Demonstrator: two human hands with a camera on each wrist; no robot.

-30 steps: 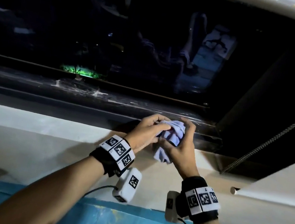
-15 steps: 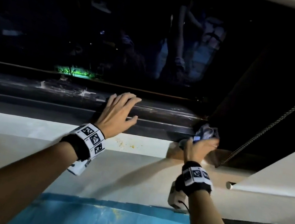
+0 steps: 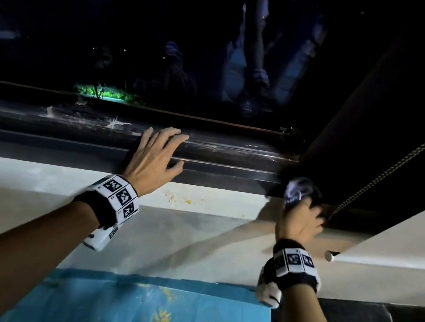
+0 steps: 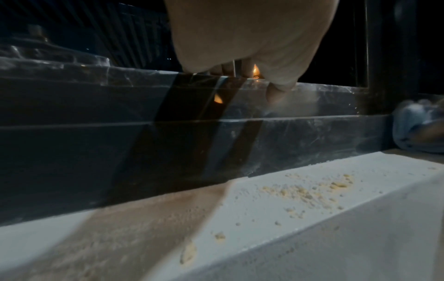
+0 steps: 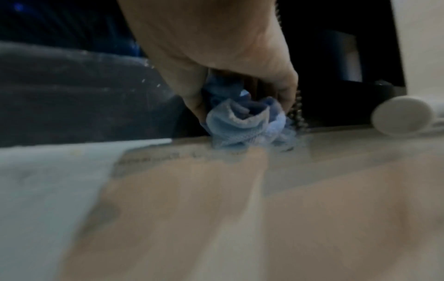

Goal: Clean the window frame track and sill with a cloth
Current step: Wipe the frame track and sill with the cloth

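**Cloth bunched into the right corner of the window frame**

The right hand point(image 3: 300, 219) grips a crumpled blue cloth point(image 3: 295, 191), fingers curled round it, and holds it where the white sill point(image 3: 213, 199) meets the dark window frame track point(image 3: 232, 170), hard against the right end of the track. Just right of the cloth a bead chain point(image 3: 404, 160) runs up and away, and a white roller tube point(image 3: 328, 256) ends beside the wrist, so that corner is crowded. To the left the sill and track run on unobstructed as far as the left hand point(image 3: 157, 155).

The left hand lies flat with fingers spread and straight, palm on the near rail of the track, fingertips reaching the far rail, holding nothing. Yellowish crumbs point(image 4: 307, 192) dot the sill between the two hands, and pale streaks point(image 3: 115, 124) mark the far rail left of the left hand.

The window glass point(image 3: 170, 40) is nearly black, showing only dim reflections and a small green glow. The right wrist view is blurred, and the cloth's edges smear there. The right fingertips are hidden behind the cloth in the head view. Both wristbands point(image 3: 118, 196) carry square black-and-white coded markers; no readable writing shows. A blue sheet point(image 3: 149, 317) lies below the sill, cut off at the near edge.
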